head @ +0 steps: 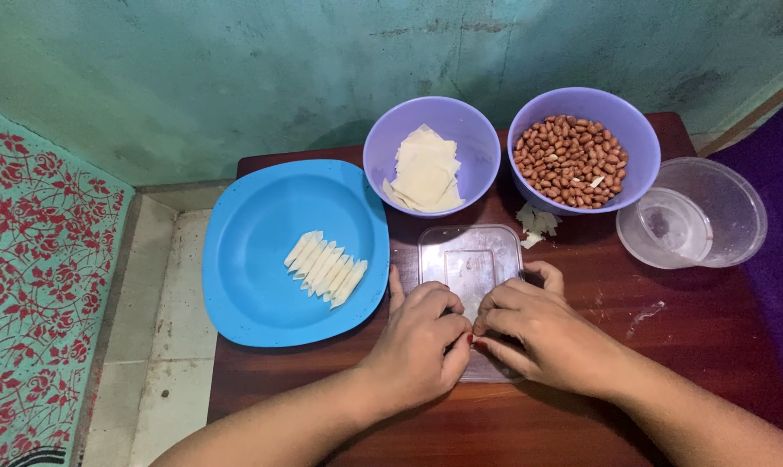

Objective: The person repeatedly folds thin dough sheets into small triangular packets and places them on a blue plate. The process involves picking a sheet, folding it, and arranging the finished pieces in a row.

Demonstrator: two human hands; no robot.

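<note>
A red-flowered mat lies at far left beside pale floor tiles, below a worn green wall. The dark wooden surface carries a blue plate with a row of folded wrappers. At its 3 o'clock lies a clear lid; over its near end the left hand and right hand meet, fingertips pinched on something too small to make out. At the lid's 12 o'clock a purple bowl holds flat wrappers; at 1 o'clock a second bowl holds peanuts. A clear tub stands at 3 o'clock.
</note>
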